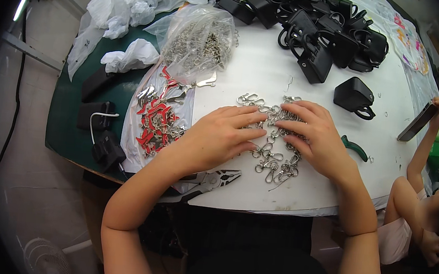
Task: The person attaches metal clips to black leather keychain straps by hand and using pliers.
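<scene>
A loose heap of silver swivel clasps [275, 166] lies on the white tabletop in front of me. My left hand [222, 134] reaches over the heap's left side, palm down, its fingers stretched out and apart. From the right, my right hand [312, 138] rests on the clasps with its fingers spread. Both hands are open, and the clasps under the fingertips are partly hidden. Pliers [212, 181] with open jaws lie at the table's front edge, just below my left wrist. Beside my right wrist is a dark green-handled tool [354, 148].
Red-and-silver charms [157, 126] are piled at left, below a clear bag of metal fittings [199, 42]. Small black bags [318, 46] crowd the back; one black bag [354, 94] stands apart. Black devices [97, 117] sit at far left. A person at right holds a phone [418, 122].
</scene>
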`<control>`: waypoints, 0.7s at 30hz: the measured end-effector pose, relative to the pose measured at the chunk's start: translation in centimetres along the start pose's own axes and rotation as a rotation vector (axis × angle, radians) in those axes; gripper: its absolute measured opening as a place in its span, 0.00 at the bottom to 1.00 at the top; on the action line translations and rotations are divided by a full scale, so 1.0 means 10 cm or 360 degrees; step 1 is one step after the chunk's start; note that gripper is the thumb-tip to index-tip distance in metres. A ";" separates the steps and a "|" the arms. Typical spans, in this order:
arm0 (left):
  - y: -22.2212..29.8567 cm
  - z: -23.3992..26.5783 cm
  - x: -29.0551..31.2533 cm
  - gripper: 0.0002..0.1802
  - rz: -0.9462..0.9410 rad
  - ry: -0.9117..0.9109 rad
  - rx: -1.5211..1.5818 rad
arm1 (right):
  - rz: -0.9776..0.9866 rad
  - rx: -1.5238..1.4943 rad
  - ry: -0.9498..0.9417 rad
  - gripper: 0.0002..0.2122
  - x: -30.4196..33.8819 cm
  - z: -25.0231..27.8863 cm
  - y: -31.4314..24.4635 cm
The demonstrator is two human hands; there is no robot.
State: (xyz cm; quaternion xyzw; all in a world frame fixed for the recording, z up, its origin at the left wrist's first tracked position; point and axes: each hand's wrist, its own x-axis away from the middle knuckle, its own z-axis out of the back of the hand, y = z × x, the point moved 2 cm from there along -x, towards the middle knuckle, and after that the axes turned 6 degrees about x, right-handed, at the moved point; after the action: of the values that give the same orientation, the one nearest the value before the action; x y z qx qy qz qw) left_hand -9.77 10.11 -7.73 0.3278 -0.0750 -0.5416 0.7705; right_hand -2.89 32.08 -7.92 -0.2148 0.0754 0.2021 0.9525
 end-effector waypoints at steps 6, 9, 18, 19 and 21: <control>-0.14 0.07 0.05 0.16 0.0434 0.0050 0.0434 | -0.0268 -0.0509 -0.0220 0.10 0.04 0.12 0.04; -0.13 0.08 0.03 0.16 0.0419 0.0055 0.0368 | -0.0297 -0.0241 -0.0040 0.07 0.06 0.08 0.06; -0.15 0.18 0.05 0.33 0.0474 -0.0012 0.0346 | -0.0178 -0.0172 0.0135 0.06 0.06 -0.02 0.02; -0.19 0.18 0.06 0.35 0.0448 -0.0020 0.0411 | -0.0180 -0.0174 0.0120 0.07 0.06 -0.02 0.03; -0.20 0.20 0.04 0.35 0.0398 0.0010 0.0466 | -0.0202 -0.0172 0.0162 0.06 0.05 0.03 0.04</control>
State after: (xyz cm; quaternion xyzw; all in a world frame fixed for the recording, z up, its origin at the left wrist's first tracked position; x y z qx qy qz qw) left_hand -12.15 8.45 -7.48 0.4261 -0.1906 -0.4238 0.7762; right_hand -2.61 32.69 -7.91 -0.2802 0.0988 0.1340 0.9454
